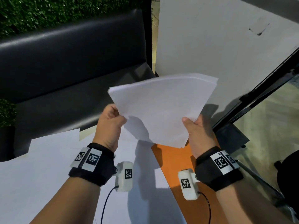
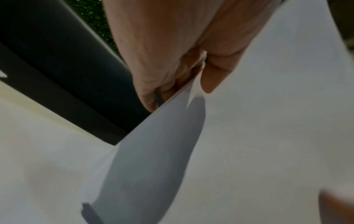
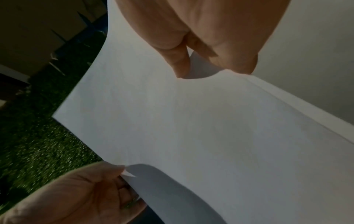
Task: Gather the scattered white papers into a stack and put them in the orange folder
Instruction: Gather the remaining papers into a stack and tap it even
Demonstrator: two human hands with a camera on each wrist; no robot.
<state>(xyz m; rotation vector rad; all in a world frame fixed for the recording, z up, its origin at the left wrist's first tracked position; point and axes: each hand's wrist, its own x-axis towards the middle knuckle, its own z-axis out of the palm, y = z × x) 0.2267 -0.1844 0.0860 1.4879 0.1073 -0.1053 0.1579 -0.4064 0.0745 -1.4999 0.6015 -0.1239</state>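
A stack of white papers (image 1: 161, 109) is held up in the air above the table, tilted away from me. My left hand (image 1: 111, 120) pinches its left edge, thumb on top and fingers underneath. My right hand (image 1: 196, 130) grips the stack's right edge the same way. The orange folder (image 1: 176, 160) lies flat on the table under the stack's near corner, partly hidden by my right wrist. In the left wrist view my left hand (image 2: 189, 84) pinches the stack (image 2: 268, 136). In the right wrist view my right hand (image 3: 210, 65) holds the stack (image 3: 191, 128).
More white sheets (image 1: 48, 167) lie spread over the table at the left and under my left arm. A black padded bench (image 1: 64, 70) runs behind the table. A white wall panel (image 1: 218, 46) stands at the back right, with a glass pane (image 1: 271, 118) further right.
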